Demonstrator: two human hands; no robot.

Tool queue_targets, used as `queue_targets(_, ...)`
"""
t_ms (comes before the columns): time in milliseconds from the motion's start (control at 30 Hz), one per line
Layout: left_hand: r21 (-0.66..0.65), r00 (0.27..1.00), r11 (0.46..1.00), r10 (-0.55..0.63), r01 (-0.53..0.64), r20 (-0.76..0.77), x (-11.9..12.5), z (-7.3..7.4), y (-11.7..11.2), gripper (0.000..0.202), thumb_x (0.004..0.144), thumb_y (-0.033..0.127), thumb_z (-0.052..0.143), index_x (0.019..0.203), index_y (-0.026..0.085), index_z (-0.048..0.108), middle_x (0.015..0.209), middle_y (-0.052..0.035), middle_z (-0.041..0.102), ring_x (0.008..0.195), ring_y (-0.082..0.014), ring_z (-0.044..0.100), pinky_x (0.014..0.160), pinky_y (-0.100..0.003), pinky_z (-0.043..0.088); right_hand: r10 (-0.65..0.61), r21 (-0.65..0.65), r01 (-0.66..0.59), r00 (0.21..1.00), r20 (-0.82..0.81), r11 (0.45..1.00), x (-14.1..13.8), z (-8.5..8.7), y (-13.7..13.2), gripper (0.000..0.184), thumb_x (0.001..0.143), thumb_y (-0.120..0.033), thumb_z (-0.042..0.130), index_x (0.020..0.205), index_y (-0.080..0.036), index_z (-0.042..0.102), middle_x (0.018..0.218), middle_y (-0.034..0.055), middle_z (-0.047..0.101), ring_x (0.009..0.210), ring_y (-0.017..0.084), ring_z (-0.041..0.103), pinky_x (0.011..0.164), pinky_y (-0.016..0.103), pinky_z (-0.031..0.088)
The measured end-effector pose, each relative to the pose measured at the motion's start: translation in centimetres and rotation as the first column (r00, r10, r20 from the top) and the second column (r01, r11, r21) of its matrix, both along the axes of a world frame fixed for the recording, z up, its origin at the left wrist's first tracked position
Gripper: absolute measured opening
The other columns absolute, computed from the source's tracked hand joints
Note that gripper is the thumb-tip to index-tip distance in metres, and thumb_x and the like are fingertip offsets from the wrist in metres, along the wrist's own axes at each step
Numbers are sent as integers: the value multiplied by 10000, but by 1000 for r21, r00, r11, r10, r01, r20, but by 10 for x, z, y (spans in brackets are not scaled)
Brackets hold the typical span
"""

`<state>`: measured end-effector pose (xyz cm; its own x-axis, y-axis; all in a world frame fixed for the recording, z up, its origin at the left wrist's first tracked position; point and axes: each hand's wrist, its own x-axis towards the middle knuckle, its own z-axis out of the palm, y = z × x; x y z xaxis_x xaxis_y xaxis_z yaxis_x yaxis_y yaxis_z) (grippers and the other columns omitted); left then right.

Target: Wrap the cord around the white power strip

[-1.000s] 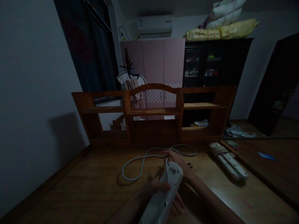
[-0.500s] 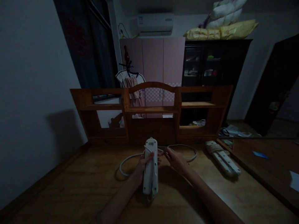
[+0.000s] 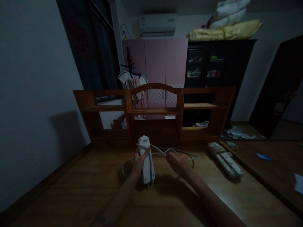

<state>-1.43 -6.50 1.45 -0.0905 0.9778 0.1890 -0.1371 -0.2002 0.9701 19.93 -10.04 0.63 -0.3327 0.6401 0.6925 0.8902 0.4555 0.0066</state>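
My left hand [image 3: 138, 164] is closed around a white power strip [image 3: 147, 168], its screwed underside facing me and its long side nearly upright. The thumb presses on the strip's face over a length of cord. From the upper part of the strip a white cord [image 3: 158, 149] runs across to my right hand [image 3: 178, 161], whose fingers are closed on it. More of the cord loops loosely over the wooden table [image 3: 94, 186] behind both hands. On the right lies a second power strip [image 3: 226, 160], with its own cord wound round its far end.
A wooden shelf unit [image 3: 155, 111] stands along the table's far edge. To the right, past a raised edge, a brown surface [image 3: 258, 170] holds a blue card [image 3: 264, 156] and a white paper [image 3: 299, 183]. A wall [image 3: 35, 110] borders the left side.
The power strip has moved left and slightly away, tilting the other way. My right hand now holds the cord stretched out from the strip, and the loose loop on the right has shifted.
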Motion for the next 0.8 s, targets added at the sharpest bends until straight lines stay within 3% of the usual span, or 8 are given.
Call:
queue_targets(133, 191, 986, 977, 117, -92, -122, 2, 10, -7, 531, 734, 446, 678, 1180, 197, 531, 1116, -74, 630, 984, -208, 608, 899, -319, 424, 93, 29, -94, 996, 15, 995, -12, 4, -10, 183, 952, -287, 435, 872, -189, 567, 760, 14, 676, 657, 113, 600, 548, 266, 233)
queue_targets(333, 300, 927, 935, 271, -189, -260, 5, 19, -18, 600, 747, 436, 671, 1256, 247, 415, 1141, -63, 597, 1028, -223, 589, 917, -349, 424, 137, 0, -137, 991, -4, 991, -15, 4, -13, 172, 950, -263, 427, 862, -180, 549, 751, 19, 669, 673, 111, 601, 558, 255, 259)
queue_targets(433, 306, 965, 945, 182, -117, -190, 7, 22, -22, 692, 739, 409, 687, 1318, 268, 335, 1219, -80, 552, 1048, -227, 588, 876, -341, 469, 126, 12, -126, 992, -22, 992, -12, 4, -11, 169, 942, -258, 434, 841, -179, 544, 726, 14, 658, 638, 105, 586, 554, 254, 260)
queue_targets(600, 148, 985, 975, -172, 168, 15, 11, 28, -26, 817, 787, 434, 625, 1429, 296, 137, 973, -72, 637, 654, -182, 656, 581, -318, 545, 47, 37, -45, 997, -54, 998, -5, 4, -9, 164, 933, -248, 436, 841, -185, 556, 745, 12, 656, 634, 110, 572, 547, 269, 234)
queue_targets(700, 139, 964, 961, -252, 240, 82, 9, 28, -24, 830, 787, 430, 627, 1438, 292, 131, 882, -49, 641, 584, -159, 638, 559, -305, 541, 40, 33, -38, 998, -52, 999, -3, 6, -9, 162, 934, -251, 435, 866, -191, 569, 748, 7, 656, 622, 108, 565, 541, 273, 226)
queue_targets(800, 122, 958, 957, -274, 263, 81, 8, 23, -21, 825, 796, 424, 621, 1446, 307, 125, 941, -68, 643, 622, -163, 643, 541, -278, 525, 94, -4, -94, 996, -13, 996, -5, 8, -13, 169, 931, -255, 438, 849, -192, 571, 728, 9, 650, 631, 108, 563, 545, 261, 236)
